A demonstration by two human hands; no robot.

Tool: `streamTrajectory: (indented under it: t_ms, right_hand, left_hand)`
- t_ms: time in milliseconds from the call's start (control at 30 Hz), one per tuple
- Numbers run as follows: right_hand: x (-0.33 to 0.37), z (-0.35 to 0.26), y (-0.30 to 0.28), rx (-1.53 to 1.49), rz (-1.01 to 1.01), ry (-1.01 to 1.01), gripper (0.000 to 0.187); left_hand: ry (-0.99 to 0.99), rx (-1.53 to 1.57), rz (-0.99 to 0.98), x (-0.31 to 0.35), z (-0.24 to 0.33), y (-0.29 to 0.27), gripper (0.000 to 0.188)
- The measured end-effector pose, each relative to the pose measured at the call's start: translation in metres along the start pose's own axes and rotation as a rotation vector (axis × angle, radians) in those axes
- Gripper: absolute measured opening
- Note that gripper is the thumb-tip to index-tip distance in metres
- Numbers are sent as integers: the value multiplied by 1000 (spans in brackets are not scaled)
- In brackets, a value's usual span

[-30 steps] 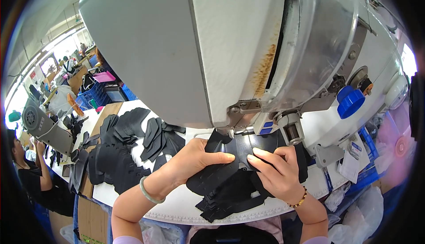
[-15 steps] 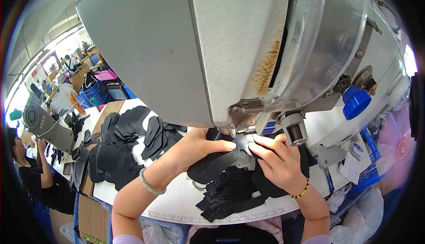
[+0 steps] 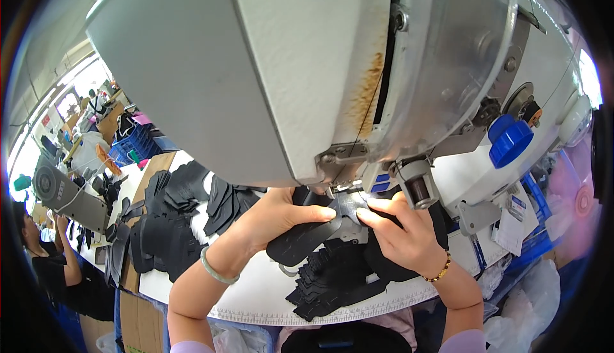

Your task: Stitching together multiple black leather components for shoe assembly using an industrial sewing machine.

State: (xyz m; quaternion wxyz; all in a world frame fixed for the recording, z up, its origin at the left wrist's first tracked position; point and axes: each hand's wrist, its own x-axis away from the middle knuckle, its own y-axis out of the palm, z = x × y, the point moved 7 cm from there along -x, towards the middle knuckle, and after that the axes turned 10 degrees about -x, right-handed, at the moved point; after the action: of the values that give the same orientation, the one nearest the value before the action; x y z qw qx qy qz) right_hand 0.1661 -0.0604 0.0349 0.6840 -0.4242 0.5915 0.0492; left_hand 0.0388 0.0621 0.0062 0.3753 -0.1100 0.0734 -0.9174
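My left hand [image 3: 272,218] holds a flat black cut piece [image 3: 304,241] under the head of a grey-white sewing machine [image 3: 281,65]. Its thumb presses on top of the piece, close to the needle area; the other fingers are mostly hidden. My right hand [image 3: 409,234] is bent in from the other side, with its fingertips down at the shiny metal plate [image 3: 350,206]. What those fingertips press or pinch cannot be made out. Below my hands lies a fanned stack of black pieces [image 3: 332,282], and more black material [image 3: 390,257] sits beneath my right hand.
Piles of black pieces [image 3: 166,234] cover the left of the white table [image 3: 243,298]. A blue knob [image 3: 510,142] and a bobbin-like spool [image 3: 419,190] sit on the machine's right. Clear plastic bags [image 3: 531,302] hang at lower right. A person in black [image 3: 67,270] works at far left.
The view has shifted slightly, so the machine head appears farther left. Both hands keep nearly the same place at the needle area, and the black piece has barely moved.
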Motion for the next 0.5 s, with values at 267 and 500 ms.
streamTrajectory:
  t_ms: [267, 500]
  right_hand:
    - [3, 12, 3, -64, 42, -3, 24]
    - [20, 41, 12, -196, 142, 127, 28]
  left_hand:
    - [-28, -16, 36, -4, 9, -5, 36]
    - [-6, 150, 65, -11, 13, -13, 28]
